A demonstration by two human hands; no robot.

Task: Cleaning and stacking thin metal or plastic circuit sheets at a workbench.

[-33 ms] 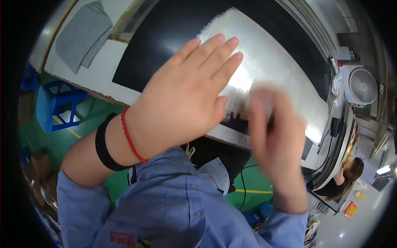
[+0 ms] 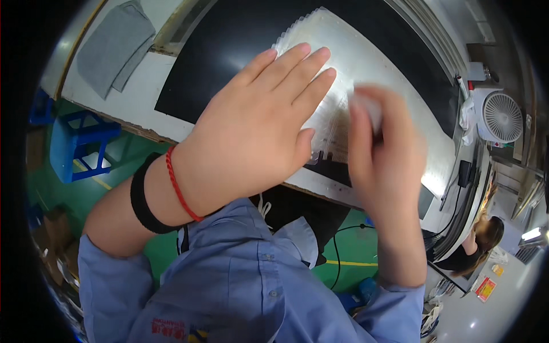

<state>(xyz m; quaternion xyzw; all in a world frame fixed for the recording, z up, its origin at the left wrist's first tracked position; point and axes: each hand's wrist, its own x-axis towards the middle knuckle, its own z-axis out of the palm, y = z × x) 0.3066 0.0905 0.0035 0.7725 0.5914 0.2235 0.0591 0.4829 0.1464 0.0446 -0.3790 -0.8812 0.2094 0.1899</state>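
A shiny, translucent sheet (image 2: 394, 114) with a scalloped far-left edge and fine ruled marks near its front lies on a black mat (image 2: 217, 48). My left hand (image 2: 251, 126) is spread over the sheet's left part, palm down, fingers stretched out with nothing in them. To its right, my right hand (image 2: 392, 143) is curled over the sheet and blurred by motion. Between its thumb and fingers shows a small whitish piece (image 2: 373, 111), whose kind I cannot make out. Whether that piece touches the sheet is hidden.
A folded grey cloth (image 2: 117, 48) lies on the white table at the far left. A white fan (image 2: 501, 117) stands at the right, near a black adapter (image 2: 464, 171) with a cable. Blue stools (image 2: 83, 143) stand on the green floor. Another person (image 2: 477, 246) is at far right.
My right hand has moved away from me over the sheet, uncovering more of the ruled marks near its front. My left hand has hardly shifted.
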